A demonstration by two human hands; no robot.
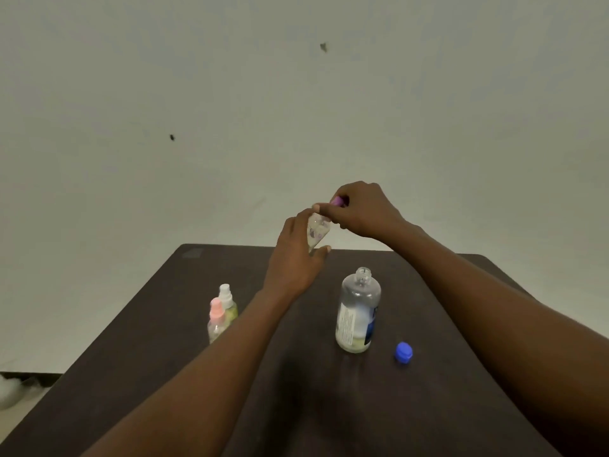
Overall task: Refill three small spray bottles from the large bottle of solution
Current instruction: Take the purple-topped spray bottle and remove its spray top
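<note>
My left hand [296, 255] grips a small clear spray bottle [315, 233] held up above the far part of the dark table [158, 351]. My right hand [359, 209] pinches the bottle's purple spray top [336, 201]. The large clear bottle of solution [357, 313] stands uncapped on the table to the right of my left forearm. Its blue cap [404, 351] lies on the table just to its right. Two more small spray bottles stand together at the left: one with a pink top [217, 319], one with a white top [228, 303] behind it.
A plain pale wall [296, 94] rises behind the table. The table's left edge runs diagonally toward the lower left, with floor and something white [10, 390] beyond it.
</note>
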